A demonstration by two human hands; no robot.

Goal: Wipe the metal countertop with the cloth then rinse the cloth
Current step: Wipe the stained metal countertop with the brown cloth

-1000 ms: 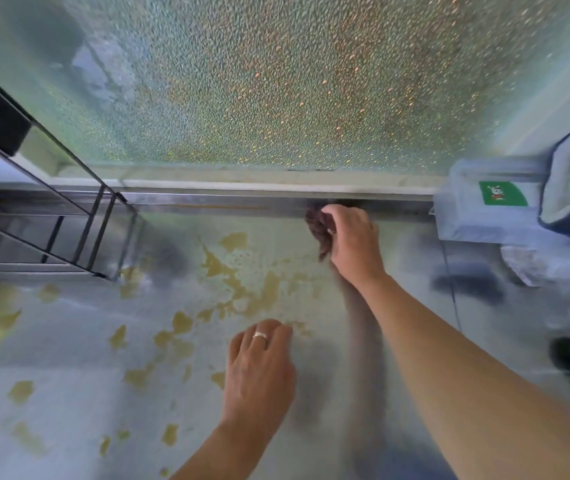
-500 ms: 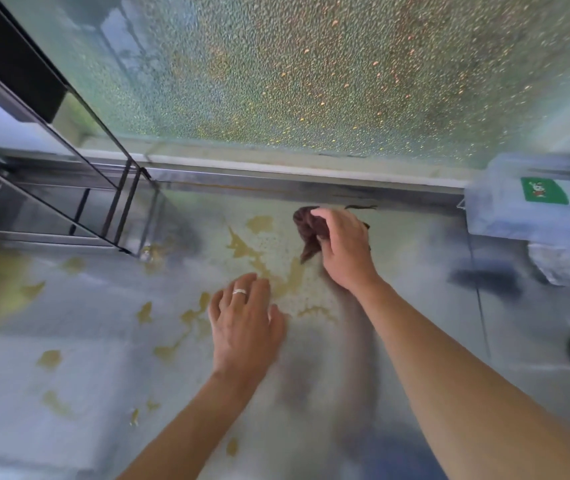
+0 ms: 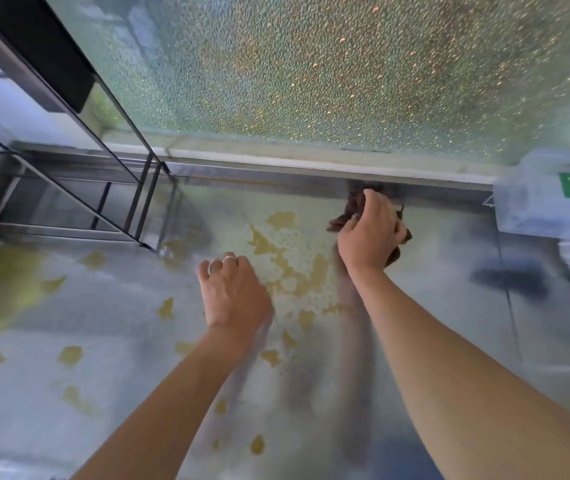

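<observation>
the cloth (image 3: 352, 211) is a dark brown rag, bunched into a crumpled wad rather than spread flat. it sits in the upper right of centre of the frame, right at the back edge of the counter (image 3: 69, 393) where the metal turns up into a low lip. one wrinkled end sticks up above the right hand (image 3: 370, 233) and another bit shows past the knuckles on the right side.

the right hand has its fingers curled and closed around the wad, gripping it against the counter surface. the thumb tip rests on the cloth's left edge.

the left hand (image 3: 233, 294) is in the middle of the frame, palm down on the metal, holding nothing. its fingers are bent and loosely together, tips pointing up the frame, and a silver ring (image 3: 229, 259) shows on one of them.

the counter is dull grey metal. yellowish spill patches (image 3: 287, 258) lie between the two hands, with more blotches scattered to the lower left and a large smear at the far left edge.

behind the counter stands a pebbled glass panel (image 3: 311, 71) filling the top of the frame. a black wire rack (image 3: 124, 199) stands at the upper left. a pale box with a green sticker (image 3: 550, 206) sits at the right edge, well apart from the cloth.
</observation>
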